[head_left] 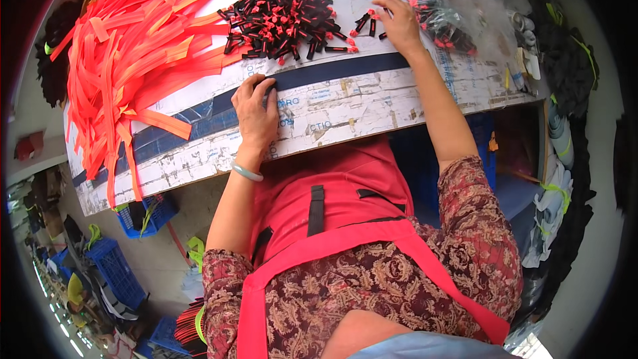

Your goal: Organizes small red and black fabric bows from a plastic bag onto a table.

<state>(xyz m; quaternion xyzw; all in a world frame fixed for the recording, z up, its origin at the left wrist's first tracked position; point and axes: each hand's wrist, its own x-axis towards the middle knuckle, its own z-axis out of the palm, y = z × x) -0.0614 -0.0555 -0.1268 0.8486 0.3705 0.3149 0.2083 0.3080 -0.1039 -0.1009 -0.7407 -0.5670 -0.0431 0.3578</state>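
Note:
My left hand point(256, 114) rests at the near edge of the worktop, its bent fingertips touching a long dark blue strip point(332, 70). A gap shows between its thumb and fingers, and nothing is visible in it. Farther right, my right hand point(401, 28) hovers over a few small black tabs with red ends point(362, 24). Its fingers are bent and apart; no held piece shows. Between and beyond both hands lies a heap of similar black and red tabs point(282, 16). A big pile of orange-red fabric strips point(126, 60) spreads over the left side, some ends hanging off the edge.
Clear plastic bags point(475, 0) with more black and red pieces lie at the back right. The worktop point(325, 116) has a worn, tape-covered front edge. Blue crates point(116, 269) stand on the floor at left. Dark fabric point(571, 80) hangs at the right.

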